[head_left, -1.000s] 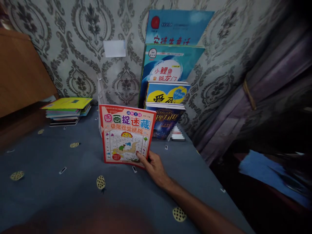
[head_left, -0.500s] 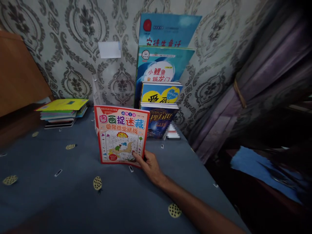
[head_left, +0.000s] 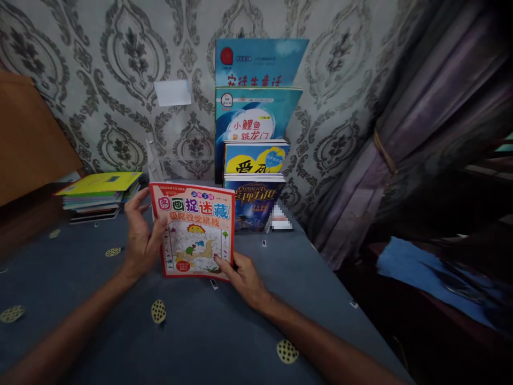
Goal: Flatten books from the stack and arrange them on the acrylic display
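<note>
Both bare forearms reach forward from the lower edge of view and converge on the book (head_left: 192, 227). The right grip (head_left: 244, 275) sits at the book's lower right corner, pinching it with the thumb on the front and the fingers curled behind. The left grip (head_left: 140, 235) is at the book's left edge, thumb tip against the cover, fingers spread and raised, not closed.

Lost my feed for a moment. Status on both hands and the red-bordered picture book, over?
Right hand pinching red-bordered paper picture book at lower right corner. Left hand open against its left edge. Tiered blue books stand close behind.
</note>
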### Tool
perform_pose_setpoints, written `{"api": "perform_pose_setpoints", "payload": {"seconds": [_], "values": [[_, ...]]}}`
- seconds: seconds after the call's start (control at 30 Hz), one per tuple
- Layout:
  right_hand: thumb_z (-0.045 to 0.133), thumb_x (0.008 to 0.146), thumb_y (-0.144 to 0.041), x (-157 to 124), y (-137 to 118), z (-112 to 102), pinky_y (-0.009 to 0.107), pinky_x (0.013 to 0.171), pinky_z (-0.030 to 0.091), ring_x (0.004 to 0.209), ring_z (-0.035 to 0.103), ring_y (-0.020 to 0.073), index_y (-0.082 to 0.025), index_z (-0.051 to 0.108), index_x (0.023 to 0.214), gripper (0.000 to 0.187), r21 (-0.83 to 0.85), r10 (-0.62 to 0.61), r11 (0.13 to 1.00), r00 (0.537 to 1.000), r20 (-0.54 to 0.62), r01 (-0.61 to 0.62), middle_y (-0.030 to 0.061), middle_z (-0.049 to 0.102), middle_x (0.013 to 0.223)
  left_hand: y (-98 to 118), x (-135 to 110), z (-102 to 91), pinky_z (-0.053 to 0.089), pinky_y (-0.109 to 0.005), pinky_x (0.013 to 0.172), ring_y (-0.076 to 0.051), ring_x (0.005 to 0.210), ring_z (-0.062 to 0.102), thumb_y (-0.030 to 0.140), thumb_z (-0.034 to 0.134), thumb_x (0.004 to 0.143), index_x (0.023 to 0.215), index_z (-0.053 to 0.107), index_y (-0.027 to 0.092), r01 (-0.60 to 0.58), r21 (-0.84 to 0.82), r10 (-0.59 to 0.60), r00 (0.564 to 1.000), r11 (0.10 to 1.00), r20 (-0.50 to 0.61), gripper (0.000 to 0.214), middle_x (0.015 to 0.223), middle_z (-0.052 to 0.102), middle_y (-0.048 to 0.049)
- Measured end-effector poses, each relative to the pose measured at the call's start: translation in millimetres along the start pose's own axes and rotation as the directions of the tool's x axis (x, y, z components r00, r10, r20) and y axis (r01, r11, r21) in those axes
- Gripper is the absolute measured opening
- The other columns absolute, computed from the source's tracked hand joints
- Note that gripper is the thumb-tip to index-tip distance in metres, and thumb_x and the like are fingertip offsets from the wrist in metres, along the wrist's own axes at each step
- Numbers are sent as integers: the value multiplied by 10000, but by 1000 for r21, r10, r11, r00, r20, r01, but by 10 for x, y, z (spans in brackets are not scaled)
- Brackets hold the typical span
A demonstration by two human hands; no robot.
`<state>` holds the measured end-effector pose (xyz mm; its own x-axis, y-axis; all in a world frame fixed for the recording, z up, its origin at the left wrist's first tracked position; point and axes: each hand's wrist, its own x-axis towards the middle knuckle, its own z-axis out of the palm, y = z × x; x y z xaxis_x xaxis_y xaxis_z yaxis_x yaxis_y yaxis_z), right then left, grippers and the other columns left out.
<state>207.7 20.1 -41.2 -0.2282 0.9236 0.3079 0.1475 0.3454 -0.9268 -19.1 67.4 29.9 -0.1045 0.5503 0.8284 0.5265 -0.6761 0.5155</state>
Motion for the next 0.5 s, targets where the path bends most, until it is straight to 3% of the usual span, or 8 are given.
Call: {"api": "perform_pose_setpoints", "payload": {"seconds": [0.07,0.13,0.2,0.27,0.4,0.5], "values": [[526,925,-561,-1,-6,-6,364,824,578,923,705,252,-172,727,1077,464,16,-9,1000,1000,10,9,57,758,1002,-22,-43,86,484,-469,1026,-289,1241,552,593,547,900,1318,475,197,235,-128,-234,972,963,23,580,1326,565,-127],[528,930,-550,-4,-6,-11,387,843,579,943,709,258,-189,719,1125,453,22,-20,1000,1000,21,19,60,758,1039,39,-83,133,552,-434,938,-283,1117,643,651,520,890,1249,552,183,463,-241,-455,886,853,92,591,1154,678,-102],[523,939,-537,-6,-4,-17,403,848,582,953,711,258,-204,716,1144,436,27,-30,999,999,38,29,61,757,1063,137,-99,147,588,-404,874,-287,1025,693,702,488,878,1138,639,159,601,-310,-585,796,737,153,621,987,738,-86],[525,942,-528,-1,-6,-29,410,873,578,976,707,253,-214,715,1145,419,34,-36,999,998,60,34,60,751,1086,217,-94,140,601,-375,854,-290,1002,710,740,488,854,1044,692,153,636,-354,-632,761,685,145,650,913,760,-80],[540,921,-572,52,-8,-92,394,881,577,967,699,234,-201,705,1133,457,109,-29,994,996,86,20,57,747,1065,231,-83,110,605,-345,864,-279,1003,721,791,543,781,996,725,168,618,-428,-637,762,660,117,684,937,779,-62],[541,908,-597,120,-15,-169,298,644,587,754,683,180,-190,709,1089,476,155,-25,988,996,81,13,52,748,956,170,-114,109,608,-360,865,-281,993,725,809,521,780,982,728,163,607,-444,-611,777,659,154,707,923,783,-61]]}}
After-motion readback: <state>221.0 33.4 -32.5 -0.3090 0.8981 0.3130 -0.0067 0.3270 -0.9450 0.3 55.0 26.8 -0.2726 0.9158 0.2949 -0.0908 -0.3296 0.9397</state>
